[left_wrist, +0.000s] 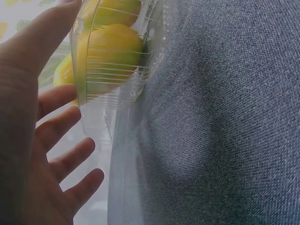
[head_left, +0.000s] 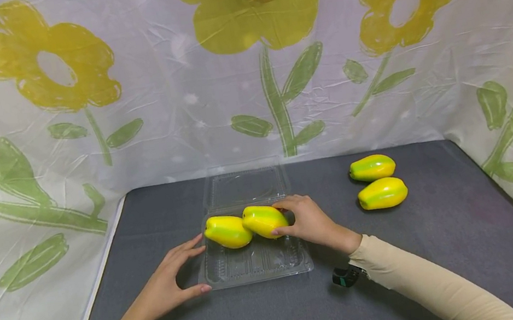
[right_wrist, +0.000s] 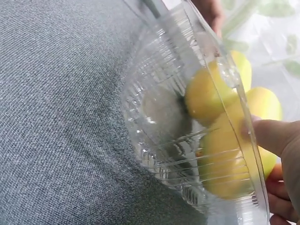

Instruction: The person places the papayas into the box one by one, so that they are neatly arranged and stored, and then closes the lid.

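A clear plastic clamshell container [head_left: 258, 268] lies opened out, its lid [head_left: 245, 187] folded back toward the far edge. Inside its base one yellow-green papaya [head_left: 227, 232] rests on the left. Beside it is a second papaya [head_left: 263, 221], which my right hand [head_left: 312, 222] holds from its right end between thumb and fingers. My left hand [head_left: 165, 284], thumb and fingers spread, is at the container's left edge. In the left wrist view the fingertips [left_wrist: 93, 176] are spread beside the clear wall; whether they press it I cannot tell.
Two more papayas, a farther one [head_left: 372, 168] and a nearer one [head_left: 383, 193], lie at the table's back right. The dark grey tablecloth [head_left: 280, 317] ends at a flower-printed curtain [head_left: 161, 124] behind and at both sides.
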Demonstrator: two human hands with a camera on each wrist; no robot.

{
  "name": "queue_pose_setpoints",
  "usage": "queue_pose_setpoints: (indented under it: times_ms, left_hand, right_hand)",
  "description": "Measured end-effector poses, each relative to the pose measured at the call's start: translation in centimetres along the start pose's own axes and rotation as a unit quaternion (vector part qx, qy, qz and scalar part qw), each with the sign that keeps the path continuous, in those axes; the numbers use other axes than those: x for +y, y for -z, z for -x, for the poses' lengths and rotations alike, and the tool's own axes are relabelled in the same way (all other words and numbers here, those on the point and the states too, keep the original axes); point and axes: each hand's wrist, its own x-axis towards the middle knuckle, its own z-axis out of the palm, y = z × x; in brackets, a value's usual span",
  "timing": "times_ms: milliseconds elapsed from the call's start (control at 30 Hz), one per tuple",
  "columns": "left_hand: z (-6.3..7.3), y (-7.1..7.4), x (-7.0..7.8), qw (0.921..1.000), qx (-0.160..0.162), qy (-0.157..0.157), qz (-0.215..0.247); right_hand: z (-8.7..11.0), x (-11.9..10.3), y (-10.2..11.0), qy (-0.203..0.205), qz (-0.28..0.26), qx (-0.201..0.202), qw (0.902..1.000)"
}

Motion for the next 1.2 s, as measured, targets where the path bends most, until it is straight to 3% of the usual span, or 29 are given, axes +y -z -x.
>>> queue_pose_setpoints:
  times_ms: [433,1200]
  left_hand:
    - [-0.01,0.05,0.09,1.0000,0.004,-0.006,-0.003]
    - [0.05,0.02,0.20,1.0000,0.004,-0.003,-0.005]
  right_hand:
    - [-0.02,0.12,-0.18,0.024,0.041,-0.001,0.9989]
    - [0.08,-0.04,0.26,0.020,0.028,-0.014,0.9993]
